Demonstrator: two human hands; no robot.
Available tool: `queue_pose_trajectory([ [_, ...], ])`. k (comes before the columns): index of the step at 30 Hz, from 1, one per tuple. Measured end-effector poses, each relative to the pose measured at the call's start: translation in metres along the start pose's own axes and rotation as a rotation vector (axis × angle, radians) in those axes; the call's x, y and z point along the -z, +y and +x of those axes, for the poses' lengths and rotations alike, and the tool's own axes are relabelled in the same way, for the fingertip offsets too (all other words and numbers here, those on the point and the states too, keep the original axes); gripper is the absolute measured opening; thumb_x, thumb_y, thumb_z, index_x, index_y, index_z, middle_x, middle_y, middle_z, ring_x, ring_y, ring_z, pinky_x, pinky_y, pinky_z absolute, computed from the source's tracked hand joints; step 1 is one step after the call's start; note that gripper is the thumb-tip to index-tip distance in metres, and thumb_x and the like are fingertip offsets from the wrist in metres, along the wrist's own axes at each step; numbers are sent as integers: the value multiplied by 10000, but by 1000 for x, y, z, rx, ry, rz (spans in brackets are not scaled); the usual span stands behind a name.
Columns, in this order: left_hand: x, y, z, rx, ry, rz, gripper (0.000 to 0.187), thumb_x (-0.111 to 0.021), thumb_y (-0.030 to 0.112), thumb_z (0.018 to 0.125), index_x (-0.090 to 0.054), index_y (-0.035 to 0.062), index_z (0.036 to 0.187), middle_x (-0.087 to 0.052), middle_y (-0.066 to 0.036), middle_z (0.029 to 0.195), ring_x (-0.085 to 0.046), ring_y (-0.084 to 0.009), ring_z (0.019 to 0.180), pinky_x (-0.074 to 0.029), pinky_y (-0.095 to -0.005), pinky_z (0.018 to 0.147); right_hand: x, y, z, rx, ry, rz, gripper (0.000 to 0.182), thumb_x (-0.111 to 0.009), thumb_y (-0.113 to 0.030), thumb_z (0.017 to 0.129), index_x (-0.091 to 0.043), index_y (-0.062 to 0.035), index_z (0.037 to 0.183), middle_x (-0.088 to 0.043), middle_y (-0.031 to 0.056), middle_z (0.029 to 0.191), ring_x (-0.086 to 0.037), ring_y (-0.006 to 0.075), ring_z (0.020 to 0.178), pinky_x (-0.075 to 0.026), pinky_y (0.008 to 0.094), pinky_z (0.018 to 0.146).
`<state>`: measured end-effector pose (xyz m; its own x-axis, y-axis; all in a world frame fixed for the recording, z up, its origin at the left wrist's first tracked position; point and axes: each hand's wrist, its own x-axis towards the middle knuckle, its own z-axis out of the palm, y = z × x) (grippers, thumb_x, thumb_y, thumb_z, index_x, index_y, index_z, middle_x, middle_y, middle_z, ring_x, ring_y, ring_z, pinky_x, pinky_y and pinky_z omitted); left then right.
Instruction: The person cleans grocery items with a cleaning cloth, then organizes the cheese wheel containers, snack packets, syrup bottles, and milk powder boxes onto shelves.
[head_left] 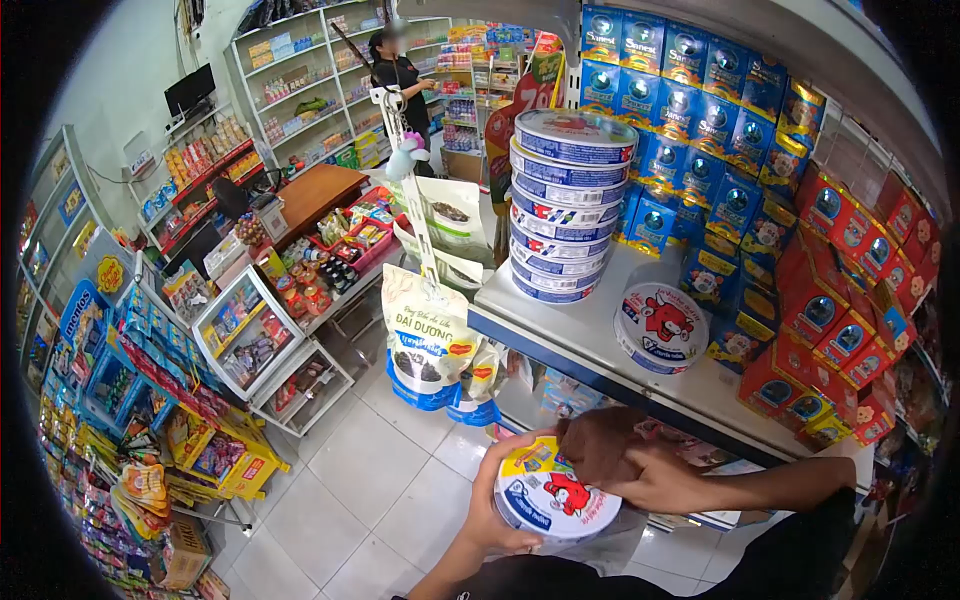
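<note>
A round cheese box (560, 500) with a red cow on its lid is held in front of me, tilted so the lid faces up. My left hand (490, 495) wraps round its left side, thumb at the lower rim. Over the box's upper right, my right hand (660, 480) is closed on a dark brown cloth (600, 440), which lies against the lid and covers part of it. Another cheese box (660, 325) rests on the shelf (630, 365) just beyond my hands. Left of it stands a tall stack of the same round boxes (568, 215).
Blue cartons (690, 110) and red cartons (830, 290) fill the shelf's back and right side. Pouches (430, 335) hang at the shelf's left end. Candy racks (150, 400) and a brown counter (320, 205) are farther left. A person (405, 85) stands in the background.
</note>
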<state>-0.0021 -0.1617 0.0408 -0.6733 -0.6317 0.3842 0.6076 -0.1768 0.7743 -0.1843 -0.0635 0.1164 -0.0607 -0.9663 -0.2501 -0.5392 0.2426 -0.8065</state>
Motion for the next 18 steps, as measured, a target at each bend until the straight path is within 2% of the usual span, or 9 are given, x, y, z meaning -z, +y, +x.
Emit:
queue_pose_trajectory([
  [1,-2,-1,1,2,26,-37,1044,-830,305,486,-266,29,1320,-361,-264,1283,-384,-333,1192,-269,-409,1011,-4,2,-2,143,55,23,336,-640,-317,760,-612,-19,911,-596,183,881,-589,270,798,-443,353,712],
  [2,-5,-3,1,8,53,-71,1048,-829,292,489,-258,15,1322,-357,-260,1286,-386,-330,1190,-269,-404,1012,-1,6,-1,350,17,-175,377,-651,-329,761,-598,-5,947,-595,187,879,-588,282,809,-445,359,730],
  [4,-6,-6,-2,17,43,-113,1065,-828,259,496,-229,-25,1331,-344,-217,1306,-373,-298,1205,-258,-383,1017,-2,12,2,469,-107,-153,433,-648,-358,759,-580,-1,995,-572,206,951,-557,322,885,-425,390,786],
  [5,-5,-10,-4,26,41,2,1056,-827,266,497,-242,-24,1327,-343,-202,1309,-366,-289,1210,-253,-381,1018,-1,11,2,525,-174,-144,462,-647,-373,758,-570,1,1018,-560,215,987,-542,342,924,-415,405,813],
  [6,-3,-15,-6,34,38,115,1047,-826,274,498,-255,-23,1324,-342,-188,1312,-359,-280,1215,-248,-379,1020,-3,5,6,735,-88,-151,501,-614,-404,776,-546,1,1064,-493,239,1106,-457,404,1027,-339,451,907],
  [10,-12,-24,-1,25,-16,285,1004,-828,289,494,-316,-8,1305,-356,-139,1287,-345,-255,1212,-248,-359,1013,-1,0,2,682,-201,-224,411,-469,-349,871,-511,-18,1111,-432,229,1181,-376,405,1105,-235,480,973],
  [12,-18,-12,8,35,-155,404,1016,-829,275,484,-314,-10,1312,-367,-145,1258,-359,-257,1185,-266,-356,992,3,-1,2,385,-353,-103,413,-458,-330,879,-480,-18,1149,-410,229,1205,-347,394,1142,-222,475,982],
  [15,-13,16,30,-139,-327,668,1049,-832,273,471,-296,-21,1324,-367,-153,1252,-363,-265,1176,-272,-358,980,-4,4,0,267,-308,49,454,-473,-315,872,-433,-8,1204,-302,231,1308,-291,366,1214,-195,445,1012],
  [18,-17,38,43,-172,-339,696,1081,-835,281,456,-281,-34,1329,-395,-180,1224,-399,-298,1139,-303,-364,957,3,0,4,377,-249,-26,495,-506,-323,852,-401,-41,1244,-231,221,1357,-254,372,1240,-172,472,1019],
])
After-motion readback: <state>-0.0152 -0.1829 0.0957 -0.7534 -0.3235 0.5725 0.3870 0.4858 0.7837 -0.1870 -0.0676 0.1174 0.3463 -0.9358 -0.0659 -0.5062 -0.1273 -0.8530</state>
